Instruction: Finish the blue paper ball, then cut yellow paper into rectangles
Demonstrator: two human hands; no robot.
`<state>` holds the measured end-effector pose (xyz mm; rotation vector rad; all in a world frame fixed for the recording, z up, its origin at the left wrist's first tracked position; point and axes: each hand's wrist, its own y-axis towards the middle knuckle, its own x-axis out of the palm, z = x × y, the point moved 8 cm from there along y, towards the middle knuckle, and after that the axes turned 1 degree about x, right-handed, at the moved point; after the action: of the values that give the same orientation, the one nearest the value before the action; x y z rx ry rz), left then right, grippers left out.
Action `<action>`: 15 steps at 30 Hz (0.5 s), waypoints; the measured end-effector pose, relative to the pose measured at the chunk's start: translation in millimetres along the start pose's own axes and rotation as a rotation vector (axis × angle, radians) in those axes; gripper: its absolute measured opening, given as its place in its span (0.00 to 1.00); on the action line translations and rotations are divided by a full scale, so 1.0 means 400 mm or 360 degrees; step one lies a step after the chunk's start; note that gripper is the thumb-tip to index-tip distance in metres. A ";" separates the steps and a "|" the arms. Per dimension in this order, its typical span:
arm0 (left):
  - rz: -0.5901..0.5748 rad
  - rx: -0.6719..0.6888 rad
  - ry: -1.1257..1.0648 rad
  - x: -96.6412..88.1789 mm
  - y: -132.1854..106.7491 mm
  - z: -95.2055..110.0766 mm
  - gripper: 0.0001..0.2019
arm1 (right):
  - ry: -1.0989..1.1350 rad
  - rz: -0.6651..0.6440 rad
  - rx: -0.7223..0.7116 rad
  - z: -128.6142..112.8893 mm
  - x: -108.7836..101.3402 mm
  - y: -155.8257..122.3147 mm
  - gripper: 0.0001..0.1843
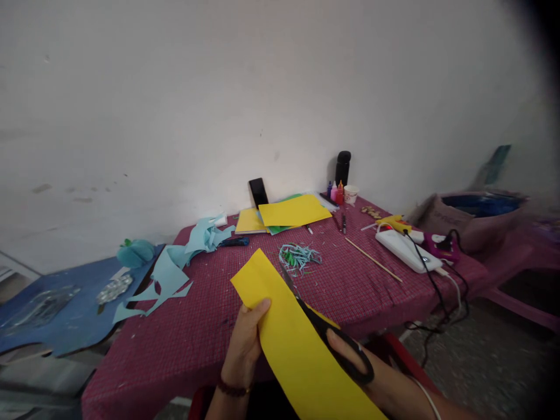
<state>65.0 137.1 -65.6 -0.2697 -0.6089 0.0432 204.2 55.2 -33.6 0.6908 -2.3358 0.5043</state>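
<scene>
A long strip of yellow paper slants across the front of the view, over the table's near edge. My left hand pinches its left edge, thumb on top. In my right hand is a pair of black-handled scissors, with fingers through the handle loops. The blades lie along the paper's right edge, pointing up and left, and a narrow yellow piece shows beyond them. Whether the blades are closed I cannot tell. Just past the scissor tips sits a small heap of shredded light-blue and green paper strips.
Light-blue paper scraps cover the left of the checked tablecloth. Yellow sheets, a phone, small paint bottles and a black flask stand at the back. A wooden stick, glue gun and corded white box lie right.
</scene>
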 end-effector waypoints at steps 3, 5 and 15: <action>-0.0064 -0.0042 0.0077 0.012 -0.013 -0.011 0.17 | 0.0047 -0.0126 0.0040 -0.021 0.038 0.000 0.38; -0.0092 -0.0072 0.0099 0.019 -0.024 -0.023 0.17 | 0.0024 -0.0171 -0.0016 -0.045 0.062 0.001 0.40; -0.0069 -0.0129 0.0008 0.018 -0.047 -0.055 0.17 | -0.0223 0.0053 -0.0239 -0.025 0.002 0.020 0.36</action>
<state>82.7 114.4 -74.1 -0.3349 -0.6120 -0.0242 203.7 66.1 -27.2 0.6355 -2.4898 0.2991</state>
